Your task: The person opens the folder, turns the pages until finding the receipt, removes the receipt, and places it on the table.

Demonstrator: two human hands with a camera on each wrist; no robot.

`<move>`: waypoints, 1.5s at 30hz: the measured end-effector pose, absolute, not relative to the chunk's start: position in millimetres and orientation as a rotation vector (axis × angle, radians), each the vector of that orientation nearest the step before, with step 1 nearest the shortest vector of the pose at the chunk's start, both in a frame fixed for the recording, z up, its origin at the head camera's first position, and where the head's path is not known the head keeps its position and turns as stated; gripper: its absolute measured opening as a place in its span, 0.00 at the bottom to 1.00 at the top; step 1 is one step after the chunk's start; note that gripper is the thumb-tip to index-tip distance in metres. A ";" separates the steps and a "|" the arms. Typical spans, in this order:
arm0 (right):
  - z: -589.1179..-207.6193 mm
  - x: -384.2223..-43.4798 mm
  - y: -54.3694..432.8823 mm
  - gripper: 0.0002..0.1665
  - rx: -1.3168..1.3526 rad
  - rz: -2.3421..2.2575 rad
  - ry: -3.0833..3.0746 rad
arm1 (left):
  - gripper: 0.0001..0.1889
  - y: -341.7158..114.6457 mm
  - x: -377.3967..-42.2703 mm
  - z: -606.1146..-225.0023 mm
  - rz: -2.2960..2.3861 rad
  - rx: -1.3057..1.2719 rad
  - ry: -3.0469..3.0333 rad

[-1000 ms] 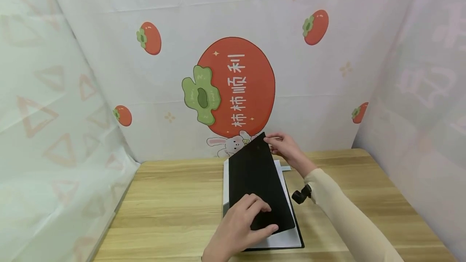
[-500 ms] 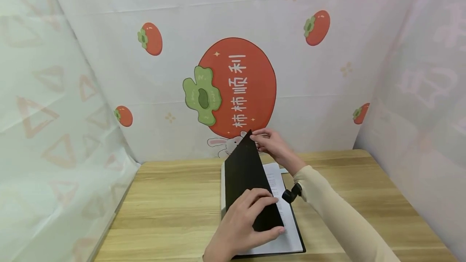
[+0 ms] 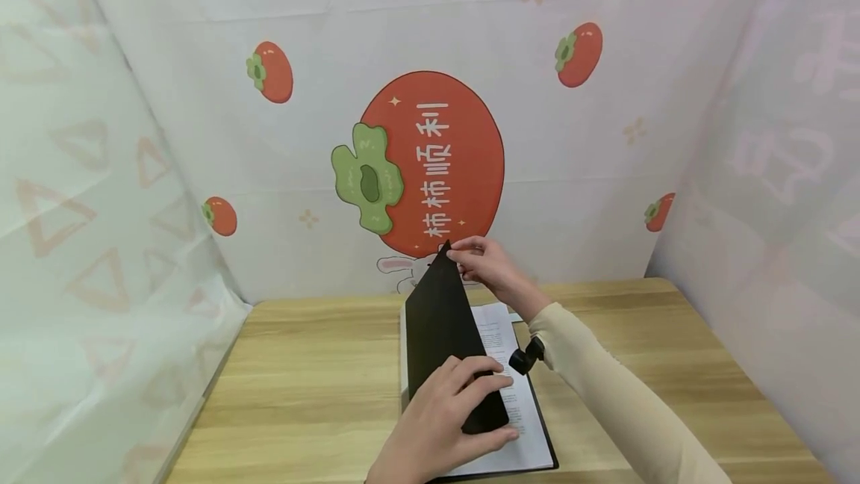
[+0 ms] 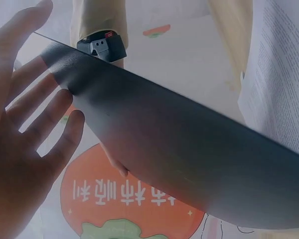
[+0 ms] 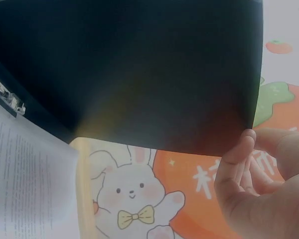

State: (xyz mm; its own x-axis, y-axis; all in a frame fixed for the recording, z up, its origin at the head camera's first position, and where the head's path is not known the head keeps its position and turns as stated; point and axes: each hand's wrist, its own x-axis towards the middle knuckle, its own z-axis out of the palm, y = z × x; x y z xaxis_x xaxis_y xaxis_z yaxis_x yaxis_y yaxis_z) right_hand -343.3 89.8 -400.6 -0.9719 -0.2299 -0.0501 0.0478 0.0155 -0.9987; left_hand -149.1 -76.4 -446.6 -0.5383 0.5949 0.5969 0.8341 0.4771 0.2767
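Observation:
A black clip folder (image 3: 437,320) lies on the table with its front cover raised and leaning left. Printed sheets (image 3: 520,394) show beneath it, and a metal clip (image 5: 7,94) sits along the spine side in the right wrist view. My right hand (image 3: 493,271) pinches the cover's far free corner between thumb and fingers. Near the cover's close corner is my left hand (image 3: 440,420), its fingers loosely spread. In the left wrist view those fingertips overlap the black cover (image 4: 164,134), with the thumb by its edge.
The wooden table (image 3: 309,372) meets a white cloth backdrop (image 3: 302,140) printed with persimmons and a rabbit. Cloth also hangs at both sides. A small black camera (image 3: 527,357) is strapped to the right wrist over the sleeve. A pale tab (image 3: 516,317) juts out beside the sheets.
My right hand has moved left with the cover's corner, swinging the cover up and leftward. More of the printed top sheet now shows. The left hand has stayed near the close corner.

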 end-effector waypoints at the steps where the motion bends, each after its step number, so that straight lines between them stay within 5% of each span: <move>1: -400.8 -343.5 89.6 0.23 -0.193 -2.070 2.083 | 0.24 -76.8 -149.0 -446.2 -0.772 -1.192 -2.306; 27: -420.7 -324.6 90.6 0.21 -0.143 -2.122 2.110 | 0.27 -98.3 -135.1 -433.2 -0.868 -1.287 -2.176; 37: -420.9 -329.8 91.7 0.29 -0.045 -2.218 2.128 | 0.27 -106.9 -134.0 -420.1 -0.983 -1.235 -2.293; 45: -445.4 -337.0 98.7 0.23 -0.024 -2.102 2.304 | 0.26 -115.2 -134.5 -417.7 -1.020 -1.237 -2.299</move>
